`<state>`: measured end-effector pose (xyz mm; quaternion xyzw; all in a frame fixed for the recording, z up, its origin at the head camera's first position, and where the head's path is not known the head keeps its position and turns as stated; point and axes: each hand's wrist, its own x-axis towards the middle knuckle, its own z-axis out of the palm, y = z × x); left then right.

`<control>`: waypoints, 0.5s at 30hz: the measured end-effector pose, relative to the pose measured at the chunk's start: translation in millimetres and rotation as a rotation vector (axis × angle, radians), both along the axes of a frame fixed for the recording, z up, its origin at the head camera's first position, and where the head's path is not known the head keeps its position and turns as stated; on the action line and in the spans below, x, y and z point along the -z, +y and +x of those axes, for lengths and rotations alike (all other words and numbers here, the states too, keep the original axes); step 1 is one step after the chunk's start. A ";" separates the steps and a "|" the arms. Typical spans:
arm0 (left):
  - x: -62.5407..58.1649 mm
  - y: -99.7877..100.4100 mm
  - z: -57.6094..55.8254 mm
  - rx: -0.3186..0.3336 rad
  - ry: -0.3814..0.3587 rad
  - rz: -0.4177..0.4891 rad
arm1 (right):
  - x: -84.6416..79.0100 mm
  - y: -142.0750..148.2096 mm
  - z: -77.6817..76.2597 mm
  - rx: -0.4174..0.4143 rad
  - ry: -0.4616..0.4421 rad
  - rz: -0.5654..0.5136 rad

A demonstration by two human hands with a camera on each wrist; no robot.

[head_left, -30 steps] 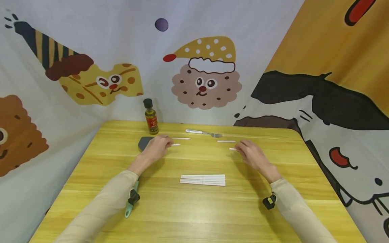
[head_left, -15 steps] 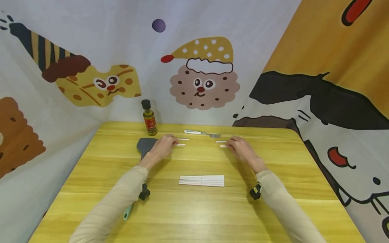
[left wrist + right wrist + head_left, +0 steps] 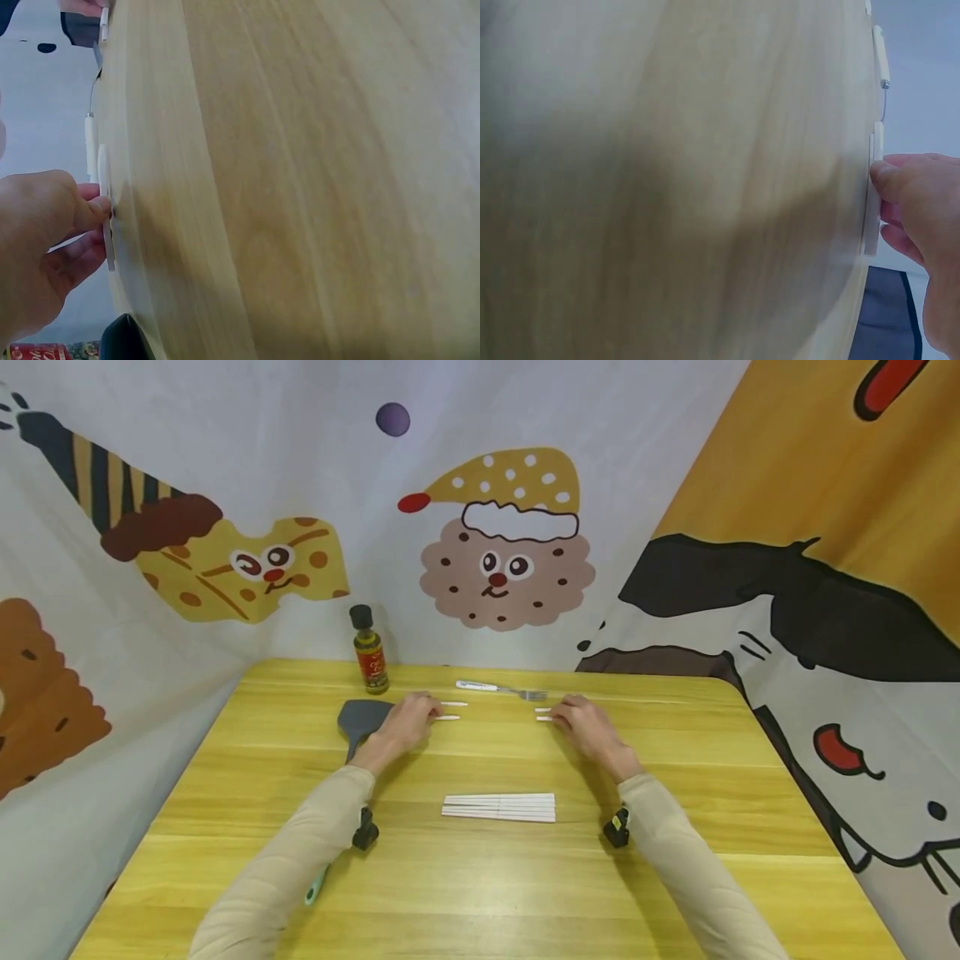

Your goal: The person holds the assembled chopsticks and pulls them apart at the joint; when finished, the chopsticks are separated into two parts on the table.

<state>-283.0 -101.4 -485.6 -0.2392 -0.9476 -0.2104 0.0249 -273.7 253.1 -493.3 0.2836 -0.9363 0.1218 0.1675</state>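
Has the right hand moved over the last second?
Yes. In the head view, the bare right hand has shifted leftward, closer to the white-handled metal fork.

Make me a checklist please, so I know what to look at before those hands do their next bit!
1. Left hand has a grip: ok, it pinches a white stick.
2. Right hand has a grip: ok, it pinches another white stick.
3. Held sticks lifted off the table: cannot tell.
4. Fork away from the fingers: ok, it lies behind the gap between the hands.
5. Bottle standing up, cap on: ok.
6. Spatula out from under the left arm: not ok, the arm crosses above its handle in the head view.
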 end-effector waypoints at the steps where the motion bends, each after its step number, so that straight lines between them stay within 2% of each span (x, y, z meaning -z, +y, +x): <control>1: 0.2 0.7 -0.7 0.002 0.003 -0.006 | 0.5 -0.2 -0.5 0.001 -0.001 -0.001; 15: 2.9 8.2 -4.5 -0.007 0.019 -0.019 | 3.9 0.5 -5.9 -0.020 0.014 -0.018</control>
